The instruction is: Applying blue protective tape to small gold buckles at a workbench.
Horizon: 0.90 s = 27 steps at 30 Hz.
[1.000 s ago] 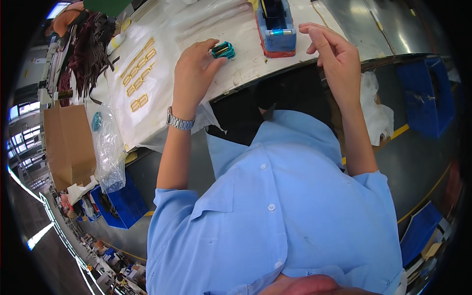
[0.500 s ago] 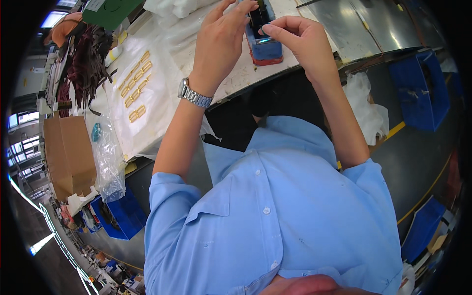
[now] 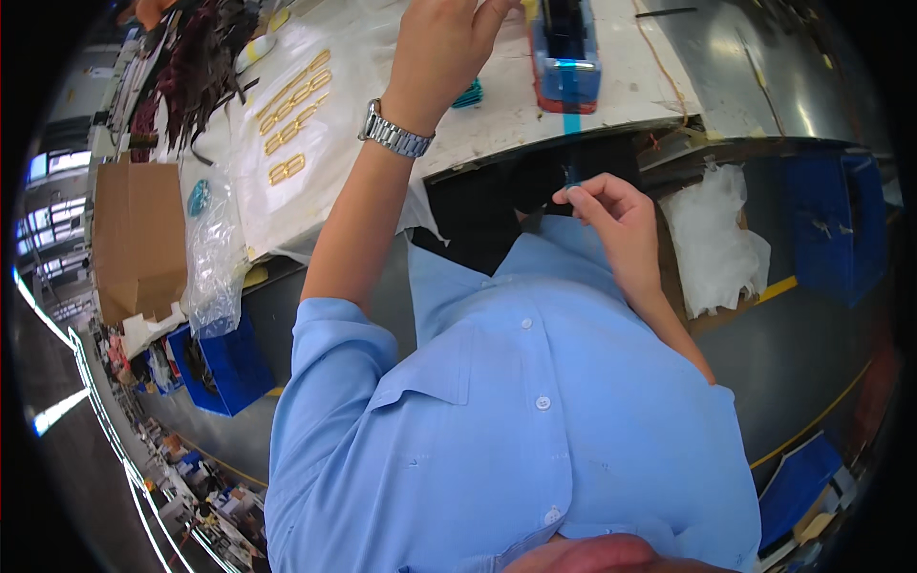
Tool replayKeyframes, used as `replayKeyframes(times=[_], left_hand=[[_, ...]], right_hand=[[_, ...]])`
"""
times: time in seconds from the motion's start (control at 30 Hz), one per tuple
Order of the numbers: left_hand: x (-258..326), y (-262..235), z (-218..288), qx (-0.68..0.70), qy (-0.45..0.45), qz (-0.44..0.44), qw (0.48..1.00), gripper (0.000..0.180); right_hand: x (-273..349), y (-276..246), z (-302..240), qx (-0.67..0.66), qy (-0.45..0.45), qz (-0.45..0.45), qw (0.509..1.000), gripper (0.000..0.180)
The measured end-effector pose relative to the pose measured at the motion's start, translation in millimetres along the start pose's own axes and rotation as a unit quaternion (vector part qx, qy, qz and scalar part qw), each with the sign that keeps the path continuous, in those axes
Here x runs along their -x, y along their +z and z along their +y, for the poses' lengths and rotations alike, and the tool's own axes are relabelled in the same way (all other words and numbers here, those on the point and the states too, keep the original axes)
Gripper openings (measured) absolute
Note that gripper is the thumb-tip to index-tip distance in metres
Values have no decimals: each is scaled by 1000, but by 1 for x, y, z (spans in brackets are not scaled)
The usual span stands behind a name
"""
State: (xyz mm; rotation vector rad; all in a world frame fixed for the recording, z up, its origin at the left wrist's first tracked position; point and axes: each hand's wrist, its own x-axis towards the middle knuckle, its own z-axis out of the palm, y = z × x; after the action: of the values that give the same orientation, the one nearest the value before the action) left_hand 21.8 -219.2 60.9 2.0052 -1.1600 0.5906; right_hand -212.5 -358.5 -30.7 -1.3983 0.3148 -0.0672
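Note:
My right hand (image 3: pixel 616 215) is closed in a pinch on the end of a strip of teal tape (image 3: pixel 571 124), below the table's front edge. The strip runs down to it from a blue tape dispenser (image 3: pixel 571 81) with a reddish base, which stands on the table near that edge. My left hand (image 3: pixel 447 43), with a metal watch (image 3: pixel 396 132) on its wrist, is over the table to the left of the dispenser. Its thumb points up and right; the upper edge of the view cuts off its fingers. Beside that wrist lies a small pile of teal pieces (image 3: pixel 468 95).
Gold-coloured metal buckles (image 3: pixel 287 170) lie in rows on white sheeting at the left. Beyond them are dark strips (image 3: pixel 196 76), a cardboard box (image 3: pixel 141 239) and clear plastic (image 3: pixel 215 258). Blue bins (image 3: pixel 836 229) stand on the floor on both sides.
My right hand has pulled away from the dispenser, down toward my body, drawing out teal tape. My left hand has moved up and its fingers have left the view. The view has shifted.

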Motion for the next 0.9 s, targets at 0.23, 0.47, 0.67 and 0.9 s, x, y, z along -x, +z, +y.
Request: replayKeyframes(times=[0.23,0.47,0.67,0.9], left_hand=[[117,-158,-93,-241,-190,-48,951,18],[188,-193,-100,-315,-168,-246,901,9],[184,-201,-100,-303,-147,-266,903,12],[167,-215,-124,-107,-376,-85,916,17]], right_hand=[[5,-5,-8,-21,-14,-16,1000,12],[6,4,-13,-15,-24,-7,1000,12],[11,10,-16,-40,-29,0,999,13],[12,8,-17,-56,-36,-33,997,12]])
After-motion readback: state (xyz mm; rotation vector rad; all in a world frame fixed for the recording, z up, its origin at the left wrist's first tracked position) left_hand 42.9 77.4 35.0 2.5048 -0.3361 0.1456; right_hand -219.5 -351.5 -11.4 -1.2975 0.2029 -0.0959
